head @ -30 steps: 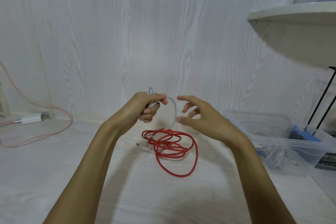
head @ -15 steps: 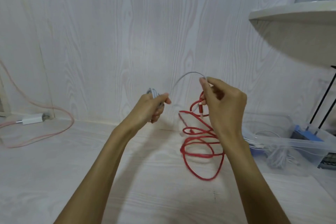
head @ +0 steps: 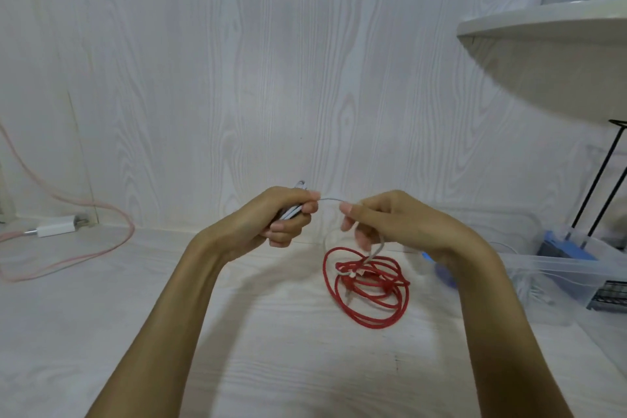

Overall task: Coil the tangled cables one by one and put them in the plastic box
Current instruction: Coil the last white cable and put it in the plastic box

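Coiling of the white cable (head: 328, 199) was under way: the left hand (head: 271, 217) held a small bundle of finished loops, fingers (head: 281, 233) curled round it, while the right hand (head: 390, 224) pinched the free run between thumb and forefinger, the other fingers loosely bent. From that pinch the white cable dropped to the counter (head: 237, 332) and ended among the loops of the red cable (head: 366, 285), where the two looked caught together near a pale plug. To do this well, I judged, each new loop should match the bundle in size, and the tail be drawn gently so the red cable is not dragged up with it; if it snags, free the plug first. The plastic box (head: 556, 268) stood at the right, partly behind the right wrist, some pale cable already inside. Well apart at the left lay a pink cable (head: 112, 241) and a white charger (head: 56, 227).
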